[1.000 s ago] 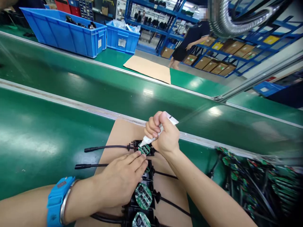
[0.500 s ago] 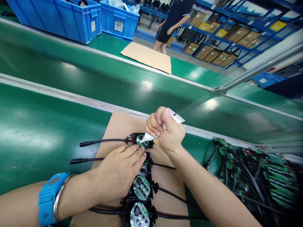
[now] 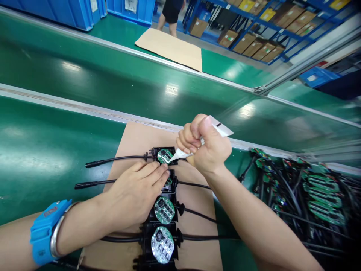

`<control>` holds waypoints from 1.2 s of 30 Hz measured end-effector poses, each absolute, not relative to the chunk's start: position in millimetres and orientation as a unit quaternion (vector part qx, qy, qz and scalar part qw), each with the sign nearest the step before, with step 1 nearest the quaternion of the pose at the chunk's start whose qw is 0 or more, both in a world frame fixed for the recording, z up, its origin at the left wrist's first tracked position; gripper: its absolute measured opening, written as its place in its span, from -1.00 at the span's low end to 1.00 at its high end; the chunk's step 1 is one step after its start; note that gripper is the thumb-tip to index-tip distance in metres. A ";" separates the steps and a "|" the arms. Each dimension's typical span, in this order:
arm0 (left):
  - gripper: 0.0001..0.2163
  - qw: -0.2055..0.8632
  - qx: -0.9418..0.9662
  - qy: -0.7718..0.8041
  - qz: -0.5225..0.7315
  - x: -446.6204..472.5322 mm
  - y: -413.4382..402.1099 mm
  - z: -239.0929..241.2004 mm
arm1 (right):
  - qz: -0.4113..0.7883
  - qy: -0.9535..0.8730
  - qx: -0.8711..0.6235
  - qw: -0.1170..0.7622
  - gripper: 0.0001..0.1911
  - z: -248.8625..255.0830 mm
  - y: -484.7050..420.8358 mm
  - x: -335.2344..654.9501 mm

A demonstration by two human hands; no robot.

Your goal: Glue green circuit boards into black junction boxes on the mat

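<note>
Several round green circuit boards lie in black housings, in a column on a cardboard sheet (image 3: 197,233). My right hand (image 3: 210,145) is wrapped round a white squeeze tube (image 3: 222,128), its nozzle tilted down to the edge of the farthest circuit board (image 3: 165,156). My left hand (image 3: 138,192) lies flat over the second housing, fingers stretched, fingertips just below that farthest board. The second board is mostly hidden under it. Nearer me, the third circuit board (image 3: 164,210) and the fourth circuit board (image 3: 163,244) are uncovered. Black cables (image 3: 118,160) run out from the housings.
A heap of circuit boards with cables (image 3: 324,195) lies at the right. Across the green bench (image 3: 113,79) are blue bins (image 3: 129,11) and another cardboard piece (image 3: 172,49). A person (image 3: 170,15) stands beyond, near shelves of boxes (image 3: 245,43).
The tube's nozzle has moved from the upper-middle of the farthest board to its lower right edge. My left hand stays over the second housing. The view has tilted down slightly; the person has moved left.
</note>
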State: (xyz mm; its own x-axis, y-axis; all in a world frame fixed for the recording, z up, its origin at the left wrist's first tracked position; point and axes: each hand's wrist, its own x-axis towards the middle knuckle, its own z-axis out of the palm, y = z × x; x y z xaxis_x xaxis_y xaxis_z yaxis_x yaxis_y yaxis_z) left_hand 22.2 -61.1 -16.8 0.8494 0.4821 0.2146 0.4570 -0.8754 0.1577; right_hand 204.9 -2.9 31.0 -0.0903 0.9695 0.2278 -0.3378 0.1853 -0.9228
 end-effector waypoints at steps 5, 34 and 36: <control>-0.57 0.046 0.963 0.240 0.117 21.6 -61.0 -16.0 | 0.536 -0.487 -0.322 0.609 -0.51 29.7 2.9 199.0; -0.38 0.054 0.976 0.201 0.070 3.9 -113.1 -9.9 | 0.616 -0.414 -0.268 0.614 -0.60 29.4 -41.5 176.5; -0.41 0.052 0.975 0.201 0.078 2.6 -112.8 -8.9 | 0.614 -0.416 -0.267 0.615 -0.59 26.3 -39.5 172.6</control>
State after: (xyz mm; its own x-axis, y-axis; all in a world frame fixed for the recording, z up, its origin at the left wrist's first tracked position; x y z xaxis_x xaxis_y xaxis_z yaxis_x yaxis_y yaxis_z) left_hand 2.6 -112.8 -8.9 0.9073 0.3998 0.1303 0.3835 -0.9139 0.1334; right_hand 172.6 -39.5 26.3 -0.1013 0.9776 0.1845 -0.5335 0.1032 -0.8395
